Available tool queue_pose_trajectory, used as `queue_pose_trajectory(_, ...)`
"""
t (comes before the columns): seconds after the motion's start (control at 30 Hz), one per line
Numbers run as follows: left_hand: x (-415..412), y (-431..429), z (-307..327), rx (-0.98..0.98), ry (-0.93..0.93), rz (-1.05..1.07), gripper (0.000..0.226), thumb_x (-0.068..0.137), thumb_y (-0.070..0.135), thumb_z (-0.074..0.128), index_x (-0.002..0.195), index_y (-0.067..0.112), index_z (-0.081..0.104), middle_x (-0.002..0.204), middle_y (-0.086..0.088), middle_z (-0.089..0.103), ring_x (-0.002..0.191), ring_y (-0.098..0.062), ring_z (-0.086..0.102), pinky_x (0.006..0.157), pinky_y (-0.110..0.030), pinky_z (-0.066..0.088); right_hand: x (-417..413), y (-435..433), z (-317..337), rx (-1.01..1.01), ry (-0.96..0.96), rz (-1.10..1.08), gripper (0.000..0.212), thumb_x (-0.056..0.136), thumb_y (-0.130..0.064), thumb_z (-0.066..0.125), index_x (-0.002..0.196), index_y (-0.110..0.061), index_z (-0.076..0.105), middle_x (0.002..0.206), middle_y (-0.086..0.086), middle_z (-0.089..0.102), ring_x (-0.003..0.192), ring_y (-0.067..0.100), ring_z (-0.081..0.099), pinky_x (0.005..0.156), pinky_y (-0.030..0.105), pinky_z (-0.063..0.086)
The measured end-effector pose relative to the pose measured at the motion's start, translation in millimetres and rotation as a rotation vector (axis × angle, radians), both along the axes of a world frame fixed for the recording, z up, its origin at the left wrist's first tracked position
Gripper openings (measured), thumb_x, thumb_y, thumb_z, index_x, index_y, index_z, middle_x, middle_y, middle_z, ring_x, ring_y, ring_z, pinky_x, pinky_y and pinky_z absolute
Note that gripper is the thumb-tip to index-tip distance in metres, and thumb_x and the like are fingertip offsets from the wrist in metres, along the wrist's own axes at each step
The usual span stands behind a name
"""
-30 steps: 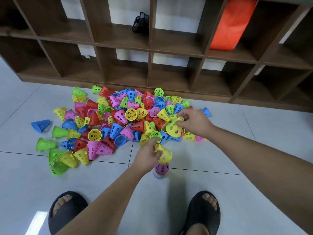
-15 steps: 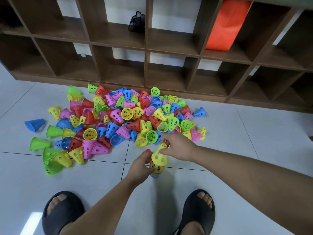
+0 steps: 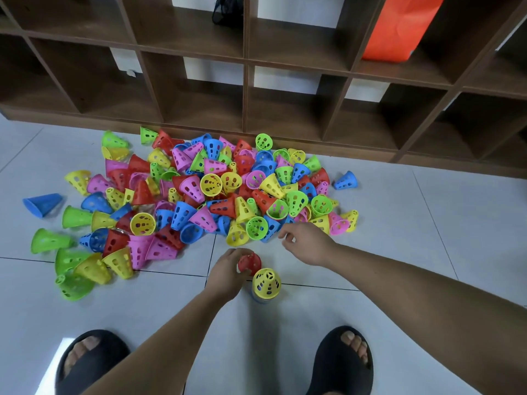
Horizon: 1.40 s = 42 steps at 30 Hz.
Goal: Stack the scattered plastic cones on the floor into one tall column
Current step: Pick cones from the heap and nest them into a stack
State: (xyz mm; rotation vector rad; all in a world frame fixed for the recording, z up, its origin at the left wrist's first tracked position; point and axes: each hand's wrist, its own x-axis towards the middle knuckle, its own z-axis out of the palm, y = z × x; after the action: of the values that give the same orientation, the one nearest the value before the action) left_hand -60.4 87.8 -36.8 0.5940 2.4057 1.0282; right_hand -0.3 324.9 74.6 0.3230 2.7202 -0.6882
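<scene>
A short stack of cones (image 3: 266,283) stands on the floor tiles between my feet and the pile, seen from above, with a yellow perforated cone on top and a blue rim showing beneath. My left hand (image 3: 226,273) grips a red cone (image 3: 250,261) just left of the stack. My right hand (image 3: 306,243) hovers at the near edge of the pile, fingers loosely curled, holding nothing. The pile of scattered cones (image 3: 199,195) in red, yellow, green, blue and pink spreads across the floor in front of the shelf.
A brown wooden cubby shelf (image 3: 245,109) runs along the back, with an orange bag (image 3: 399,27) and a black object (image 3: 228,10) in its compartments. A lone blue cone (image 3: 42,203) lies far left. My feet in black slippers (image 3: 342,360) stand at the bottom edge.
My right hand released the yellow cone onto the stack and moved back toward the pile. My left hand now holds a red cone beside the stack.
</scene>
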Motion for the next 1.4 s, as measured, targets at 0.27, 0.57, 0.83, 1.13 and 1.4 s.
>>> queue_pose_trajectory(0.27, -11, 11, -19, -0.083, 0.049, -0.037, 0.045, 0.088, 0.012, 0.076, 0.127, 0.034, 0.072, 0.132, 0.010, 0.061, 0.126, -0.020, 0.054, 0.100, -0.029, 0.046, -47, -7, -40, -0.161, 0.017, -0.062, 0.049, 0.106, -0.014, 0.054, 0.152, -0.029, 0.052, 0.135, 0.007, 0.064, 0.111, 0.027, 0.064, 0.080, 0.029, 0.047)
queue_pose_trajectory(0.57, -14, -3, -28, -0.154, 0.036, -0.003, 0.048, 0.087, 0.016, 0.074, 0.128, 0.038, 0.067, 0.123, 0.011, 0.063, 0.119, -0.020, 0.056, 0.097, -0.034, 0.051, -80, -18, -68, -0.267, -0.091, -0.160, 0.061, 0.106, -0.010, 0.049, 0.162, -0.029, 0.036, 0.159, 0.007, 0.050, 0.124, 0.031, 0.061, 0.080, 0.034, 0.053)
queue_pose_trajectory(0.83, -17, -12, 1, -0.008, 0.056, 0.082, 0.040, 0.094, 0.022, 0.075, 0.131, 0.035, 0.069, 0.115, 0.015, 0.072, 0.106, -0.009, 0.065, 0.088, -0.024, 0.050, -85, -25, -68, -0.331, -0.109, -0.247, 0.052, 0.102, -0.008, 0.052, 0.152, -0.020, 0.043, 0.156, 0.006, 0.052, 0.122, 0.028, 0.061, 0.073, 0.031, 0.050)
queue_pose_trajectory(1.13, -14, -13, 57, 0.176, 0.027, 0.162, 0.040, 0.090, 0.032, 0.081, 0.125, 0.043, 0.068, 0.109, 0.017, 0.074, 0.105, -0.001, 0.068, 0.093, -0.031, 0.057, -80, -29, -54, -0.259, 0.118, -0.492, 0.010, 0.093, -0.021, 0.068, 0.093, -0.023, 0.077, 0.102, -0.005, 0.077, 0.099, 0.020, 0.072, 0.082, 0.033, 0.059)
queue_pose_trajectory(1.4, -5, 6, 103, 0.173, -0.057, -0.029, 0.053, 0.086, 0.032, 0.081, 0.130, 0.047, 0.055, 0.103, 0.012, 0.072, 0.101, -0.004, 0.066, 0.080, -0.023, 0.054, -59, -1, -1, -0.292, 0.172, -0.619, 0.014, 0.087, -0.023, 0.082, 0.085, -0.028, 0.069, 0.097, -0.006, 0.074, 0.087, 0.017, 0.071, 0.071, 0.033, 0.057)
